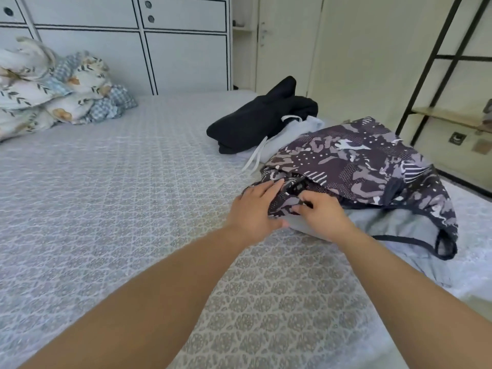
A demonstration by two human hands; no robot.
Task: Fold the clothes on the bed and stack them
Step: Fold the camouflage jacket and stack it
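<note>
patterned bed (106, 195) beside white cabinets (133, 35)

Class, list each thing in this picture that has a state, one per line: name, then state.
Patterned garment: unfolded, bunched on the bed.
Black garment: folded, lying on the white garment.
White garment: beneath the black one, drawstring trailing.
Left hand: fingers flat on the patterned garment's edge.
Right hand: pinching that edge.
Bedding pile: heaped.
</note>
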